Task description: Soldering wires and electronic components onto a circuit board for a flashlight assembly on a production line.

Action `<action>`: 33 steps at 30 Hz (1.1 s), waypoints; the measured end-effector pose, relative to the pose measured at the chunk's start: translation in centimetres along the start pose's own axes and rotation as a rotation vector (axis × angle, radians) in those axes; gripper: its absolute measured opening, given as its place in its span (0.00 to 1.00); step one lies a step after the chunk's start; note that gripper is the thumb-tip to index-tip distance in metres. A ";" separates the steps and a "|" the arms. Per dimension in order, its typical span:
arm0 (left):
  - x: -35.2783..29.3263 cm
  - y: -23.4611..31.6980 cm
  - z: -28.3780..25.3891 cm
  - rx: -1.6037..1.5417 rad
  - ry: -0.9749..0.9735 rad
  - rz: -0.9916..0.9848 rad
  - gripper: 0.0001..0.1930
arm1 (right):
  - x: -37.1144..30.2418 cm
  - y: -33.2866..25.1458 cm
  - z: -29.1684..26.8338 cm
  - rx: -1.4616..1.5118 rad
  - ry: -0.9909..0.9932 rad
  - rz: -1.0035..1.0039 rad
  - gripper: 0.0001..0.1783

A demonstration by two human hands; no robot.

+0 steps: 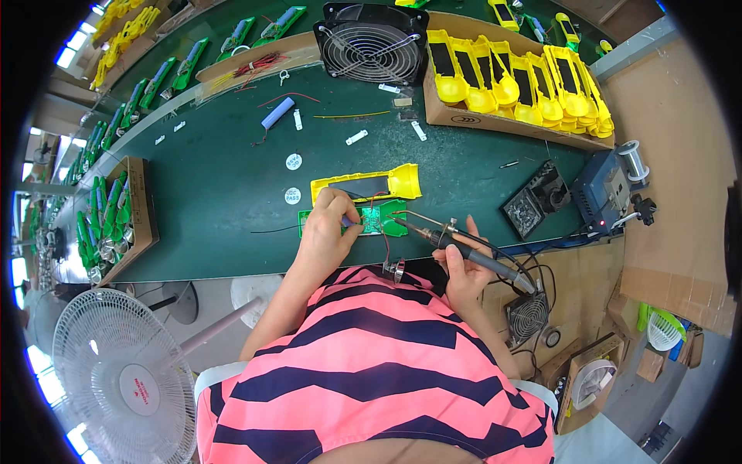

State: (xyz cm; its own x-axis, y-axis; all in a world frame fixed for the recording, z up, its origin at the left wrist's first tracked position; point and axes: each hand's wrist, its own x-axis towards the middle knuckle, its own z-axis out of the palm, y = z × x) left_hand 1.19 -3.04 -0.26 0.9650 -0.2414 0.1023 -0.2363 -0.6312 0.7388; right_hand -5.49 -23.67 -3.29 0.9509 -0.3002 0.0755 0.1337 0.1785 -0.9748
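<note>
I see the green housing (394, 225) under bunched left fingers (345, 207), whose grip I cannot tell; right fingers (456, 264) wrap the soldering iron (496, 267). Right carton (495, 130) holds yellow shells (545, 91); left carton (144, 205), green assemblies (103, 216).

Blk axial fan (372, 50) at back of worktop (216, 201), just L of cdbd box (495, 124) w/ yel. casings (572, 81). Cdbd carton (142, 209) w/ grn housings (120, 205) at L end; wht pedestal fan (127, 379) nr side, L.
</note>
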 end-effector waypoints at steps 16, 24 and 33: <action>-3.4 0.2 -4.7 0.617 0.221 0.018 0.09 | 0.9 -0.6 0.1 -0.199 -0.167 -0.059 0.10; -2.5 -0.1 0.0 0.198 0.217 0.410 0.11 | 2.1 -1.7 0.2 -0.180 -0.184 -0.007 0.07; -1.8 0.3 0.0 0.312 0.064 0.380 0.10 | 3.3 -1.4 0.2 -0.289 -0.274 -0.154 0.07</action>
State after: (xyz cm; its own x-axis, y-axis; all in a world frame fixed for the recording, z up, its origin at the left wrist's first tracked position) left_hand -0.59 -2.77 -0.25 0.8066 -0.4580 0.3736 -0.5863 -0.7001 0.4076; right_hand -2.48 -24.69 -1.61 0.9701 -0.0354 0.2400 0.2336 -0.1303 -0.9636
